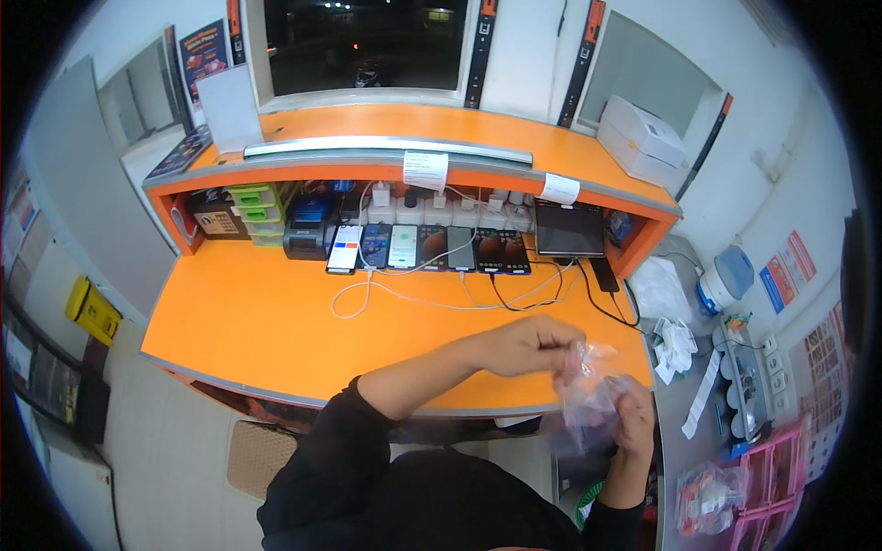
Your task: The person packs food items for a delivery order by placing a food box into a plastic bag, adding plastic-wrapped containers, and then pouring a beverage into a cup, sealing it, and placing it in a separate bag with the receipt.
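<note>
Between my two hands hangs a clear plastic bag (588, 397), held over the front right edge of the orange desk (266, 321). Its contents, if any, are too blurred to make out. My left hand (536, 345) reaches across from the left and pinches the bag's upper part. Lower and to the right, my right hand (634, 415) has its fingers closed round the bag's side. Beyond my hands, several phones (402, 246) stand propped in a row at the back of the desk, with white and black charging cables (404, 273) trailing in front of them.
Under the raised shelf stand a black printer (310, 230), green drawers (258, 213) and a dark screen (570, 228). A white printer (640, 138) sits on top at right. The grey side counter carries crumpled paper (675, 347), a pink rack (770, 473) and a filled plastic bag (709, 498).
</note>
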### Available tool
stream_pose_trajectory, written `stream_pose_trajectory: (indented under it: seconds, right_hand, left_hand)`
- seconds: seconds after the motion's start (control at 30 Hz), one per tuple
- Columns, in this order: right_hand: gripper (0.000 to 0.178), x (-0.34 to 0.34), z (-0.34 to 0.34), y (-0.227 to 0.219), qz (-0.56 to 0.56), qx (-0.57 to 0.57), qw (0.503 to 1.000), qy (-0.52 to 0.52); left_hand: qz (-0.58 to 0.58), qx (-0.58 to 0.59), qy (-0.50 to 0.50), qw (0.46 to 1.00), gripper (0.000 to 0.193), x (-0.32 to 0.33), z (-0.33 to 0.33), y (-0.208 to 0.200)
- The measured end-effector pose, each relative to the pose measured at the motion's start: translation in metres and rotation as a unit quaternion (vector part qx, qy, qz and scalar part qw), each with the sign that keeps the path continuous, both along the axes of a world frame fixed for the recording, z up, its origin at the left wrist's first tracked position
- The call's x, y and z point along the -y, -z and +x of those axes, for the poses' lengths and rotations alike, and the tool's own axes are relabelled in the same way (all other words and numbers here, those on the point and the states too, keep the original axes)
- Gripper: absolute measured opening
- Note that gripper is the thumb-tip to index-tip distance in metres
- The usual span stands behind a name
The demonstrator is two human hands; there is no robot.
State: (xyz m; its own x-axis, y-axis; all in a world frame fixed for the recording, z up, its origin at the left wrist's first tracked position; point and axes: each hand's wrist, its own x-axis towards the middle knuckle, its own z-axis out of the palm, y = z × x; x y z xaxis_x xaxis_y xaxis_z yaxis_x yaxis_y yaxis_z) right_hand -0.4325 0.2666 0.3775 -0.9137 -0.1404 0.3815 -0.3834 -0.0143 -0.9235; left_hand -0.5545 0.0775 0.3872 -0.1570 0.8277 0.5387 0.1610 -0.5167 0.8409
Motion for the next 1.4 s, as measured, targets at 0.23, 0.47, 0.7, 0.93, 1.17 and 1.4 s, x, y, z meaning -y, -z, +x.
stream_pose_trajectory:
  seconds: [0.23,0.47,0.7,0.93,1.17,1.4]
  right_hand:
    - [0.038,-0.033,0.049,-0.013,-0.121,-0.064,0.991,0.002]
    - [0.049,-0.085,0.134,-0.002,0.063,-0.049,0.996,0.033]
    - [0.047,-0.146,0.24,0.01,-0.026,0.126,0.989,0.072]
    - [0.027,-0.194,0.388,0.026,-0.248,0.066,0.934,0.25]
    - [0.027,-0.246,0.467,0.061,-0.059,0.021,0.919,0.389]
    - [0.028,-0.337,0.482,0.137,0.576,0.333,0.413,0.621]
  left_hand:
    - [-0.076,-0.189,0.062,0.977,0.027,-0.054,0.019,0.008]
    - [-0.068,0.041,0.212,0.974,0.024,-0.106,0.086,-0.007]
    - [-0.144,0.227,0.366,0.891,0.025,-0.224,0.16,0.006]
    - [-0.197,0.043,0.425,0.882,0.024,-0.347,0.281,0.029]
    - [-0.261,0.035,0.421,0.868,0.025,-0.464,0.373,0.065]
    - [-0.2,-0.04,0.127,0.971,0.052,-0.57,0.459,0.155]
